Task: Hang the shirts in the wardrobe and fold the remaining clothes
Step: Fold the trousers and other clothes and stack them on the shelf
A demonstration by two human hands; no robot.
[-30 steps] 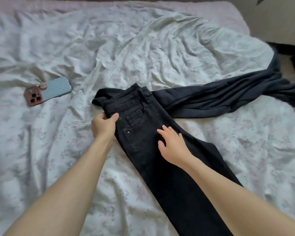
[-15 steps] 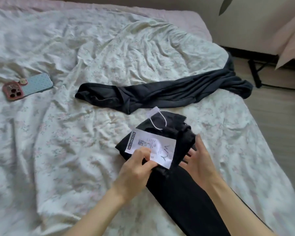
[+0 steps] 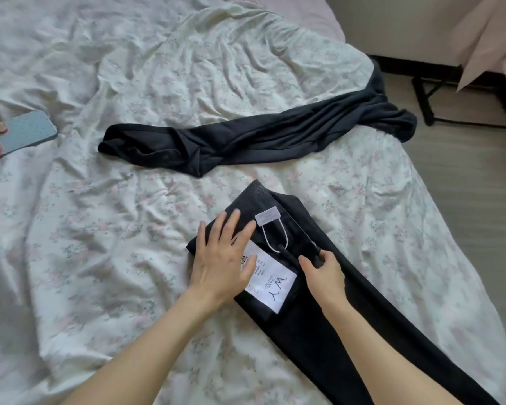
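Black jeans (image 3: 333, 325) lie on the bed with the waist end folded back over the legs. A white paper tag (image 3: 270, 283) and a small white plastic tag (image 3: 268, 215) on a loop show on the folded part. My left hand (image 3: 221, 258) presses flat on the fold and on the paper tag, fingers spread. My right hand (image 3: 323, 271) pinches a fold of the jeans' fabric at the right side of the fold. A second dark garment (image 3: 257, 138) lies stretched across the bed farther away.
The bed carries a rumpled floral sheet (image 3: 114, 229). A phone in a blue and pink case (image 3: 15, 135) lies at the left edge. At the right are the wooden floor (image 3: 462, 200), a black metal stand (image 3: 430, 103) and pink fabric (image 3: 491, 39).
The waist end of the jeans was flipped over toward me and now lies flat on the legs. My left hand let go of the paper tag and now presses flat.
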